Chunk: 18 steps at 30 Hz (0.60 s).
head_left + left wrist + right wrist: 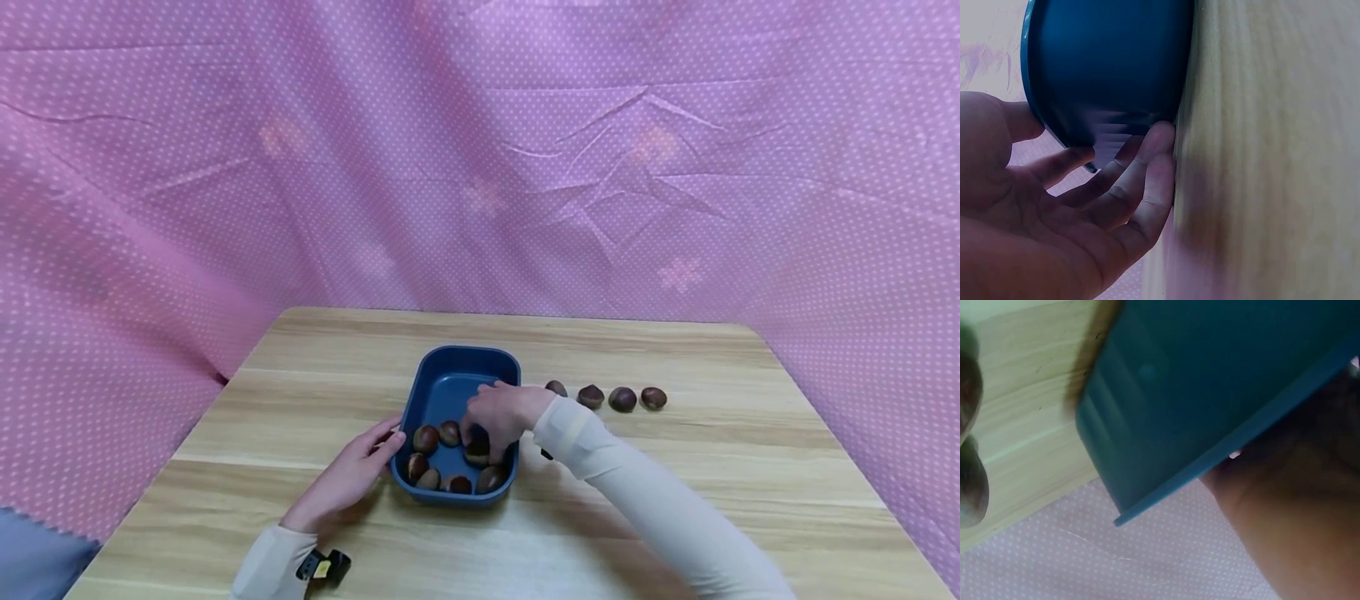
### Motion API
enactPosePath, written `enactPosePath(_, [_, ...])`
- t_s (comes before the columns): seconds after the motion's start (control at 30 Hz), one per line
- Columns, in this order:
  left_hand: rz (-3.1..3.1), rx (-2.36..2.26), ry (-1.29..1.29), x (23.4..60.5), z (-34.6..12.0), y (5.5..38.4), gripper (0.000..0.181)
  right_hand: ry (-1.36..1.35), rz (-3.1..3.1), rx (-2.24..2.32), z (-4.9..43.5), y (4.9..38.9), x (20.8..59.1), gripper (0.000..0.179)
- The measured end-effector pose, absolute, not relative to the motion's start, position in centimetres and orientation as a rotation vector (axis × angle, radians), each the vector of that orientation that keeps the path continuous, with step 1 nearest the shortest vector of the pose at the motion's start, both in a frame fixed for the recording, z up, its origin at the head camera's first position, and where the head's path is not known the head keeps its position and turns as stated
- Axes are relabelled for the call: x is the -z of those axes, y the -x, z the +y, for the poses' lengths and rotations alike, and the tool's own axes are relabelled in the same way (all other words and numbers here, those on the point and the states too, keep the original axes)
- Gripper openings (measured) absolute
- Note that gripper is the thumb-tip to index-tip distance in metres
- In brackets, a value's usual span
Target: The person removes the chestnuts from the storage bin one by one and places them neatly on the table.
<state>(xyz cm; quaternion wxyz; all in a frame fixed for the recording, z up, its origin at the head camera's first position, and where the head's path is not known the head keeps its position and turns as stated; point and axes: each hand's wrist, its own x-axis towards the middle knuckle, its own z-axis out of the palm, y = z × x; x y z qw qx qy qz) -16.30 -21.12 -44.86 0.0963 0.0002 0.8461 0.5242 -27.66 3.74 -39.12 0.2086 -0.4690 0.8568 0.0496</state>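
Observation:
A dark blue rectangular box stands on the table, with several brown chestnuts in its near half. My left hand holds the box's left side. In the left wrist view its thumb lies at the rim and its fingers touch the outer wall close to the tabletop. Reaching over the right wall, my right hand points down into the box, its fingers around a chestnut. In the right wrist view the box wall hides those fingertips.
To the right of the box, several more chestnuts lie in a row on the wooden table; the right wrist view catches two at its left edge. A pink dotted cloth hangs behind and beside the table.

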Motion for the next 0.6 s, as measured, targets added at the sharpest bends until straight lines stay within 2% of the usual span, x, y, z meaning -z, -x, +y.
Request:
enactPosePath(0.17, [2.510, -1.559, -0.008, 45.0, -21.1, 16.4, 0.055, 1.332, 2.376, -0.093, 3.6, 27.7, 38.9, 0.035])
enactPosePath(0.33, [2.503, -1.581, -0.007, 45.1, -21.1, 16.6, 0.052, 1.388, 2.395, -0.017, 3.9, 27.4, 37.9, 0.043])
enactPosePath(0.6, [2.512, -1.556, 0.008, 45.1, -21.2, 16.6, 0.054, 1.514, 2.420, 0.244, 6.3, 26.8, 36.1, 0.047])
